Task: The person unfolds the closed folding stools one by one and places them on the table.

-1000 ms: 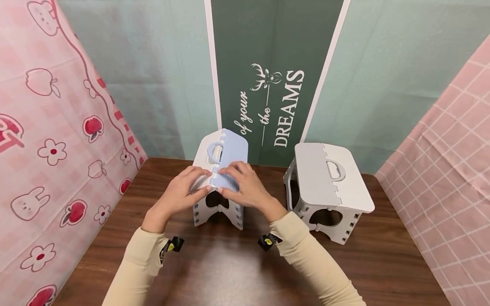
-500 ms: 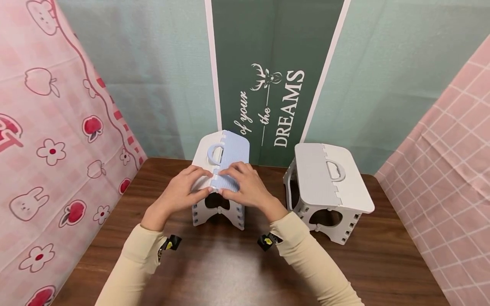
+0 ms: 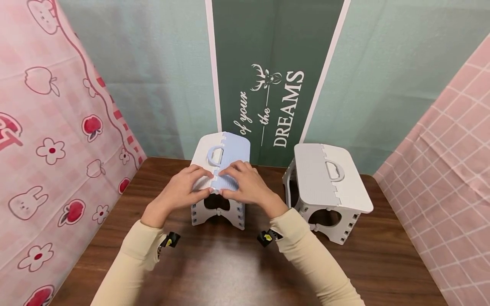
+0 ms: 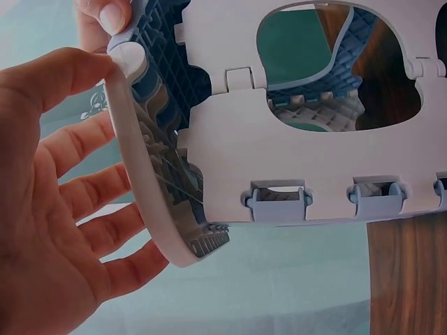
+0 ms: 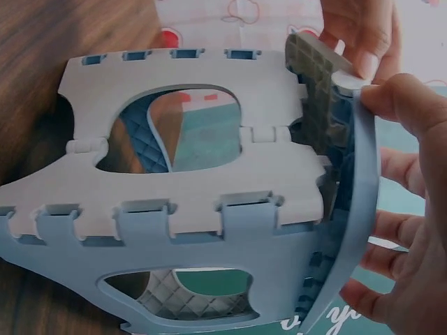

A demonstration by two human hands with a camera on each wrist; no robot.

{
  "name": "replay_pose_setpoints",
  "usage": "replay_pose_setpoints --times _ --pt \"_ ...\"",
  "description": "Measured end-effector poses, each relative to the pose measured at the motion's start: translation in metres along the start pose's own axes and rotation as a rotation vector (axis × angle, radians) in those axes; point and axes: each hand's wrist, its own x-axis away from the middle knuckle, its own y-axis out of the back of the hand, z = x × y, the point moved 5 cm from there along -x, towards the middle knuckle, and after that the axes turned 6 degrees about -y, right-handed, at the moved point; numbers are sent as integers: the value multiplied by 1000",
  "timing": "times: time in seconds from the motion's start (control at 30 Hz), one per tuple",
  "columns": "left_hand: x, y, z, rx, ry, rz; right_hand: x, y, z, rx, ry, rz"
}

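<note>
A white and light-blue folding step stool point(image 3: 234, 146) stands on the table, its two-part top slightly ridged along the middle seam. My left hand point(image 3: 183, 187) rests spread on the white half, thumb at the front end of the seam. On the blue half lies my right hand point(image 3: 249, 185), its thumb close to the left one. Both palms stay off the top. In the left wrist view, the white panel point(image 4: 140, 174) slopes away under my fingertips; in the right wrist view, the blue panel point(image 5: 360, 202) does likewise. Below, the hinged white end panel point(image 5: 188, 160) is slightly bent.
To the right stands a second folding step stool point(image 3: 333, 178), grey and white, with its top flat and legs spread. Brown wood table point(image 3: 226, 272) lies in front. A green printed cloth point(image 3: 268, 42) hangs behind, with pink cloths point(image 3: 448, 161) at both sides.
The blue and white top has flattened and widened a little, and its legs have spread slightly. Both hands stay on it, moving little; the left forearm has shifted slightly left.
</note>
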Motion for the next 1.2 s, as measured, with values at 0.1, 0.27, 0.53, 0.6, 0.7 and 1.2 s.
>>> replay_pose_setpoints --times 0.1,0.27,0.53,0.6,0.7,1.2 --pt "-1 -2 0 -9 0 12 -1 1 -1 22 -16 33" --pt "-3 -4 -1 -32 4 33 -3 1 -1 55 -26 71" --pt "-3 -9 -2 -89 -7 46 -4 -2 3 99 -21 99" --pt "-2 -8 -3 -93 0 46 -4 -4 4 102 -20 110" --pt "0 -8 -3 -92 11 45 -5 -5 4 105 -28 118" --pt "-2 -6 -7 4 102 74 13 9 3 125 -52 98"
